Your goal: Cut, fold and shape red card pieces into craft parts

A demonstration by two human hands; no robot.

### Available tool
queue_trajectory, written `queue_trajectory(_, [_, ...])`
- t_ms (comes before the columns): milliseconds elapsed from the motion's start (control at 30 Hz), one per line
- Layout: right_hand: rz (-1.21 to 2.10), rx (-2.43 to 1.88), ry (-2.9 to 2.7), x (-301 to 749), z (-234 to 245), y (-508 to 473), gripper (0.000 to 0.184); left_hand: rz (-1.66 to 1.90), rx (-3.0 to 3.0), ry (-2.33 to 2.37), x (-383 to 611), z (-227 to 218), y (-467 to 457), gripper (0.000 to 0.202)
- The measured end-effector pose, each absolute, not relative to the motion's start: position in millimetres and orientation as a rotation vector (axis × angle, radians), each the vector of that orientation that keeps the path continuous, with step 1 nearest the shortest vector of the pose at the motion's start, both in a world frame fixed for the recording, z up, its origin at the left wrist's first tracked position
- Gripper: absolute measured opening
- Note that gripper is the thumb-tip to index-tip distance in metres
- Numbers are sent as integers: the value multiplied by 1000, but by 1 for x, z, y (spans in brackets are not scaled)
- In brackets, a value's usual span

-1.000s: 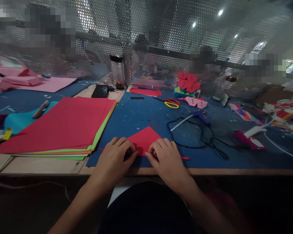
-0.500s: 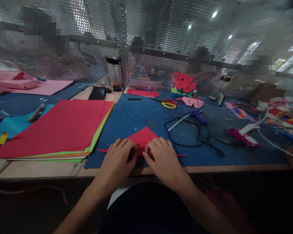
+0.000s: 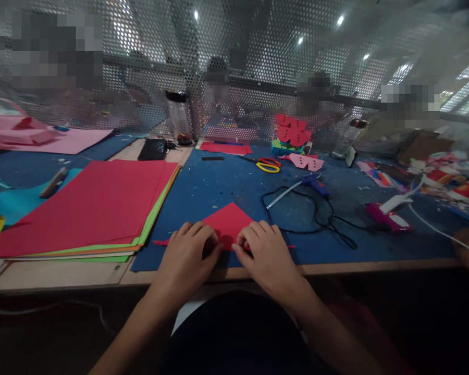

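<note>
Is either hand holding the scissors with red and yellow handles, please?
No, the scissors lie on the blue tabletop, while the left hand and right hand touch the pointed red paper.

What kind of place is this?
It looks like a paper-craft workshop or craft class. You can see a stack of colored paper, scissors with red and yellow handles, and a blue glue gun on the worktable.

This seems to be a craft workshop: the tabletop (image 3: 226, 190) carries coloured paper (image 3: 86, 203) at left, scissors (image 3: 269, 167) and a glue gun (image 3: 316, 185) right of centre, below a perforated metal screen (image 3: 254, 57).
</note>
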State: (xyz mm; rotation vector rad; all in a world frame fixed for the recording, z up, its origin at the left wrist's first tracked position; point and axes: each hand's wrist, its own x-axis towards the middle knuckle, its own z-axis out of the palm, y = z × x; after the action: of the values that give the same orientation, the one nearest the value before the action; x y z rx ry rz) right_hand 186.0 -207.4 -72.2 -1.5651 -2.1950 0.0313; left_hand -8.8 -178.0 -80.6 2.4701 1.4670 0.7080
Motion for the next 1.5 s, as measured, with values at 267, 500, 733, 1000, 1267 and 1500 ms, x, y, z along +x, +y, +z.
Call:
queue_trajectory(267, [51,-1619,-2137,201,-74,-213,10,702,2452,1472,-8,-79,-179,16])
queue_trajectory(500, [82,-1664,-2087,216,-72,-217,13,681,2414,1496,-8,-79,-179,18])
queue_trajectory(733, [173,-1653,-2073,221,-68,-218,15,684,2430,1476,-9,-79,-177,18])
queue_trajectory(1000, [170,-1637,-2089,218,-71,-218,15,665,2423,1512,-7,-78,-179,18])
queue_trajectory(1267, [206,-1667,-2057,232,-72,-221,15,629,2421,1529,-10,-78,-178,15])
queue_trajectory(1500, [217,-1706,-2014,250,-76,-224,17,621,2419,1544,-19,-76,-178,14])
